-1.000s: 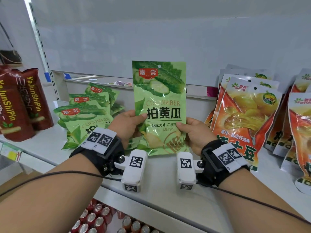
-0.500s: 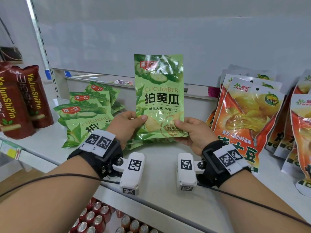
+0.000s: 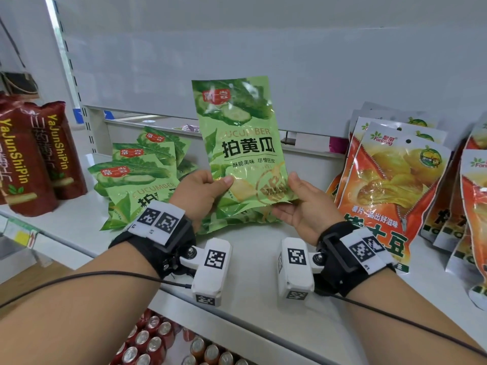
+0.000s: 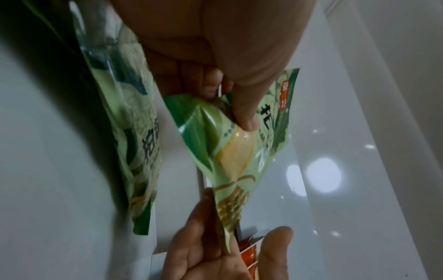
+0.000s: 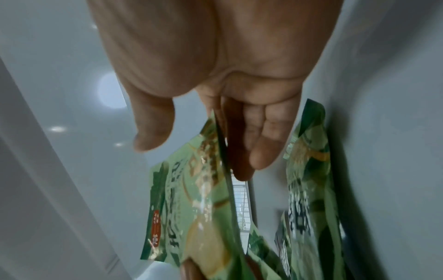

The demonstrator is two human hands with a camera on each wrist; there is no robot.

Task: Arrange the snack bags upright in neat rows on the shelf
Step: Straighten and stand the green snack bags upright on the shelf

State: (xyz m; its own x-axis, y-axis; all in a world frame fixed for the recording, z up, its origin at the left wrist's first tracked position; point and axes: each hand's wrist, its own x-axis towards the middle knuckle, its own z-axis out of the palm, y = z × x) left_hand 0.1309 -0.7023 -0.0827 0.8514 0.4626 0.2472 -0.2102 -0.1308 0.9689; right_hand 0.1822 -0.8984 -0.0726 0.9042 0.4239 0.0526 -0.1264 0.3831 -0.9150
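A green cucumber snack bag (image 3: 241, 143) stands upright in the air above the white shelf (image 3: 253, 262). My left hand (image 3: 222, 183) pinches its lower left corner, thumb on the front (image 4: 244, 113). My right hand (image 3: 295, 201) is at the lower right corner with straight fingers (image 5: 261, 144) behind the bag (image 5: 196, 199) and the thumb held off it. More green bags (image 3: 142, 177) lie in a loose pile at the left. One lies flat just under the held bag.
Orange snack bags (image 3: 390, 185) stand upright in rows at the right. Dark red bags (image 3: 29, 159) stand at the far left. The shelf's back panel (image 3: 290, 61) rises behind. Drink cans (image 3: 152, 346) fill the level below the shelf's front edge.
The green bag has risen a little and its top now leans slightly left. My right thumb, which pressed on the bag's front before, has come off it.
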